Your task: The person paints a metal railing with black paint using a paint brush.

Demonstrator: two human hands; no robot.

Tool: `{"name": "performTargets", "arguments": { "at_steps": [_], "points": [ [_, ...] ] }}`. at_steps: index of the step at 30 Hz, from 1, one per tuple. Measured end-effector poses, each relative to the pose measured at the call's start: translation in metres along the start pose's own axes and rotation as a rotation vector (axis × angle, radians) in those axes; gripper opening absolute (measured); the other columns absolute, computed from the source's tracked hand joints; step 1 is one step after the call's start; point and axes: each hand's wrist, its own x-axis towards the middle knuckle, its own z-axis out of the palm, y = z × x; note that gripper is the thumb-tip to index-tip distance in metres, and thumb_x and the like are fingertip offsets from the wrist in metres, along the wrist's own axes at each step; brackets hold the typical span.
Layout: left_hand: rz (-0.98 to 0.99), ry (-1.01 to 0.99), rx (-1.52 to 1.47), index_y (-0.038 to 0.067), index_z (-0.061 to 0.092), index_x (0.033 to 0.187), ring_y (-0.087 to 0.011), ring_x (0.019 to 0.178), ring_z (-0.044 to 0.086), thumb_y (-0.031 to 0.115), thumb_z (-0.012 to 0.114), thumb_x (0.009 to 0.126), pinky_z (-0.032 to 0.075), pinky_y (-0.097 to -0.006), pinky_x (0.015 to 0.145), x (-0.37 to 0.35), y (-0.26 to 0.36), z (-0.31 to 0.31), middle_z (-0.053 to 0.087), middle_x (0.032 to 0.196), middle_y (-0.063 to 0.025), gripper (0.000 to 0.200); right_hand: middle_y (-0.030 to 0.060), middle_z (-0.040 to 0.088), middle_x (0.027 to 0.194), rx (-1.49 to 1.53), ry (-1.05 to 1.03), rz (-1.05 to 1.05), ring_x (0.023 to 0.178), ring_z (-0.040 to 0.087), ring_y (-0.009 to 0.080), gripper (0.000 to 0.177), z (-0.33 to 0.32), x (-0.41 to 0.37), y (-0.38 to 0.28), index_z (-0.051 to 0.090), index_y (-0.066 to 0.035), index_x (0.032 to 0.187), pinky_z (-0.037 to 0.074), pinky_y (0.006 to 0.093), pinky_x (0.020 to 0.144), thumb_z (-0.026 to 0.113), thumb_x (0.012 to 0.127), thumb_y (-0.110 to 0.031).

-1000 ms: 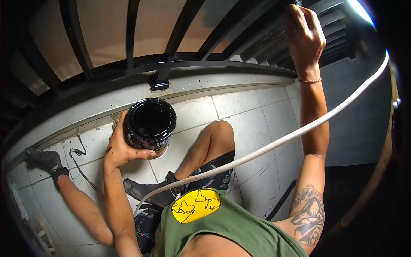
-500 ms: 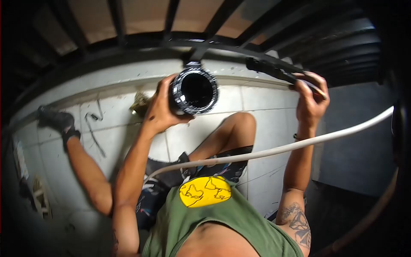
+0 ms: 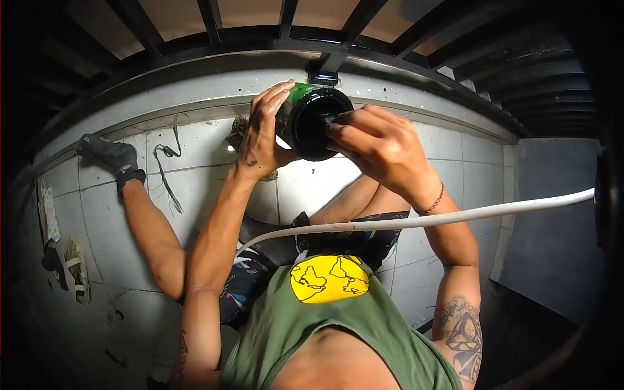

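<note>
My left hand (image 3: 261,130) is wrapped around the side of a paint can (image 3: 303,133), holding it with its open mouth towards me. The can has a green side and a black-smeared rim, and its inside looks dark. My right hand (image 3: 383,140) is closed at the can's mouth on a paintbrush (image 3: 329,123). Most of the brush is hidden by my fingers and the dark inside of the can; its bristles cannot be seen.
A black metal railing (image 3: 286,44) curves across the top, with a bracket (image 3: 324,78) above the can. A pale hose (image 3: 416,222) crosses in front of me. On the tiled floor lie a dark strap (image 3: 170,175) and a sandal (image 3: 77,270). A grey panel (image 3: 552,214) stands right.
My right hand has brought the paintbrush from beside the railing on the right, leftwards to the can's mouth. The can is tilted differently, so its green side shows. The view has shifted slightly.
</note>
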Motion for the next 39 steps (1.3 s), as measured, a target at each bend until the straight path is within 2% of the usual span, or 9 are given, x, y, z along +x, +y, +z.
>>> {"name": "performTargets", "arguments": {
  "at_steps": [8, 10, 12, 18, 22, 24, 31, 37, 39],
  "points": [
    [0.009, 0.016, 0.003, 0.004, 0.036, 0.135, -0.0346, 0.126, 0.044, 0.013, 0.091, 0.047, 0.036, -0.0426, 0.107, 0.001, 0.000, 0.001, 0.046, 0.137, -0.0168, 0.104, 0.0110, 0.063, 0.073, 0.171, -0.273, 0.109, 0.068, 0.064, 0.0290, 0.009, 0.009, 0.004, 0.000, 0.062, -0.003, 0.081, 0.053, 0.0370, 0.062, 0.067, 0.074, -0.007],
    [0.009, 0.013, 0.004, 0.004, 0.036, 0.135, -0.0346, 0.126, 0.044, 0.013, 0.091, 0.047, 0.036, -0.0425, 0.107, -0.001, -0.001, 0.003, 0.046, 0.137, -0.0167, 0.104, 0.0123, 0.065, 0.078, 0.411, -0.100, 0.177, 0.066, 0.065, 0.0293, 0.015, -0.001, 0.004, 0.002, 0.065, -0.002, 0.086, 0.053, 0.0356, 0.060, 0.071, 0.072, -0.004],
    [0.003, 0.019, 0.012, 0.004, 0.036, 0.135, -0.0345, 0.126, 0.043, 0.012, 0.091, 0.047, 0.036, -0.0425, 0.107, -0.001, -0.001, 0.003, 0.045, 0.137, -0.0165, 0.104, 0.0121, 0.069, 0.086, 0.332, -0.081, 0.191, 0.072, 0.071, 0.0229, 0.024, -0.022, 0.003, 0.003, 0.068, -0.002, 0.096, 0.057, 0.0296, 0.064, 0.076, 0.073, -0.003],
    [-0.052, -0.015, 0.031, 0.003, 0.034, 0.135, -0.0352, 0.126, 0.046, 0.014, 0.091, 0.051, 0.038, -0.0426, 0.107, -0.001, 0.002, 0.003, 0.045, 0.137, -0.0201, 0.102, 0.0100, 0.071, 0.084, 0.339, 0.159, 0.237, 0.073, 0.071, 0.0195, 0.021, -0.055, -0.007, 0.010, 0.069, 0.001, 0.089, 0.056, 0.0266, 0.068, 0.079, 0.071, -0.003],
    [-0.075, -0.030, 0.005, 0.003, 0.035, 0.135, -0.0346, 0.126, 0.043, 0.012, 0.090, 0.047, 0.035, -0.0427, 0.107, 0.001, 0.005, 0.003, 0.046, 0.137, -0.0169, 0.105, 0.0112, 0.072, 0.084, 0.508, 0.203, 0.519, 0.073, 0.070, 0.0184, 0.020, -0.061, -0.016, 0.004, 0.070, 0.001, 0.090, 0.055, 0.0266, 0.068, 0.078, 0.073, -0.003],
    [-0.065, -0.044, 0.014, 0.003, 0.035, 0.135, -0.0349, 0.126, 0.043, 0.013, 0.090, 0.047, 0.036, -0.0431, 0.107, 0.003, 0.007, 0.003, 0.046, 0.137, -0.0170, 0.105, 0.0105, 0.071, 0.083, 0.343, 0.120, 0.289, 0.071, 0.071, 0.0203, 0.018, -0.046, -0.015, 0.011, 0.069, 0.000, 0.089, 0.056, 0.0276, 0.065, 0.077, 0.072, -0.002],
    [0.017, -0.045, 0.068, 0.004, 0.035, 0.134, -0.0359, 0.125, 0.044, 0.011, 0.090, 0.045, 0.038, -0.0434, 0.105, 0.009, 0.016, 0.004, 0.046, 0.137, -0.0164, 0.105, 0.0107, 0.067, 0.083, 0.017, -0.253, 0.106, 0.073, 0.066, 0.0289, 0.024, 0.004, -0.001, 0.004, 0.066, -0.003, 0.094, 0.055, 0.0359, 0.064, 0.071, 0.071, -0.001],
    [-0.044, -0.052, 0.062, 0.004, 0.036, 0.134, -0.0364, 0.124, 0.044, 0.008, 0.088, 0.042, 0.038, -0.0434, 0.106, 0.006, 0.016, 0.001, 0.047, 0.136, -0.0164, 0.105, 0.0061, 0.064, 0.082, 0.066, 0.140, -0.009, 0.069, 0.064, 0.0243, 0.012, -0.002, -0.011, 0.010, 0.061, -0.006, 0.087, 0.052, 0.0352, 0.057, 0.062, 0.076, -0.011],
    [-0.092, -0.092, 0.021, 0.003, 0.037, 0.133, -0.0369, 0.124, 0.044, 0.005, 0.086, 0.042, 0.038, -0.0435, 0.105, 0.006, 0.019, 0.001, 0.047, 0.135, -0.0165, 0.104, 0.0064, 0.063, 0.080, -0.034, 0.107, -0.016, 0.068, 0.063, 0.0237, 0.012, -0.004, -0.015, 0.006, 0.060, -0.006, 0.086, 0.052, 0.0348, 0.057, 0.062, 0.075, -0.011]
  ]
}}
